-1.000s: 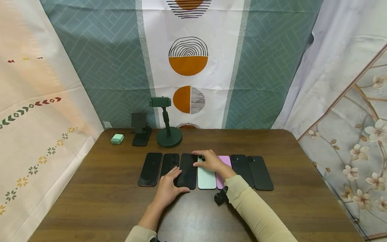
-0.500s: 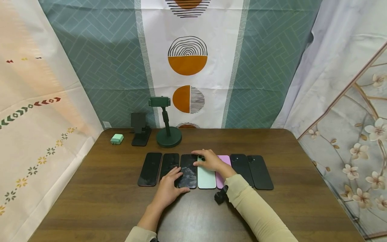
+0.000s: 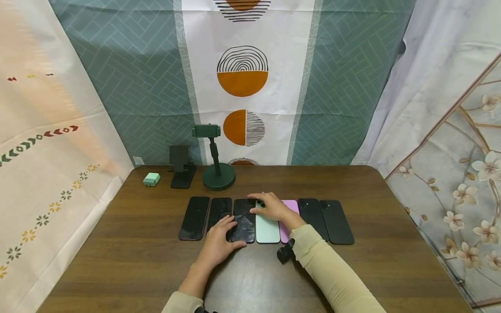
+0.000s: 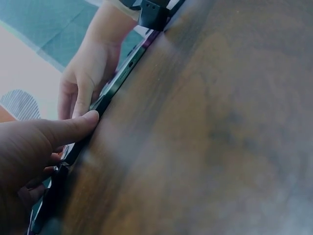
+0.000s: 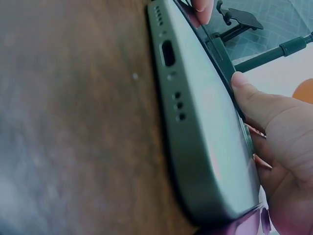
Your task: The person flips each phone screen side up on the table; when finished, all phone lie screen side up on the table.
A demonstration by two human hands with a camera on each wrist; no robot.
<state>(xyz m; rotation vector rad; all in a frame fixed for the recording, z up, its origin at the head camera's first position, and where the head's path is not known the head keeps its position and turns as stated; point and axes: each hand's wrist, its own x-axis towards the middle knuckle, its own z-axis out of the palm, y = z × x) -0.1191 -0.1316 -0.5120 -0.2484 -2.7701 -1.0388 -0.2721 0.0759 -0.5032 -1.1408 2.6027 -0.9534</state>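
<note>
In the head view, a row of smartphones lies flat on the brown table (image 3: 129,261). Both hands frame a dark-screened smartphone (image 3: 244,228) in that row. My left hand (image 3: 217,245) has its fingers spread along the left side and its thumb at the bottom edge. Across from it, my right hand (image 3: 274,207) reaches over a mint-green smartphone (image 3: 268,230), with the index finger at the dark phone's top edge and the thumb by its right side. The right wrist view shows that thumb (image 5: 244,90) on the dark phone's edge, beside the mint-green phone's bottom end.
Left of the hands lie two more dark phones (image 3: 194,219); at right are a pink phone (image 3: 284,234) and two black phones (image 3: 339,226). Behind stand a green round-based phone stand (image 3: 219,177), a black folding stand (image 3: 183,176) and a mint charger (image 3: 151,179).
The dark phone between the hands has straightened slightly, its lower end shifting right against the mint-green phone, and reflections now show on its screen. Both hands stay nearly in place.
</note>
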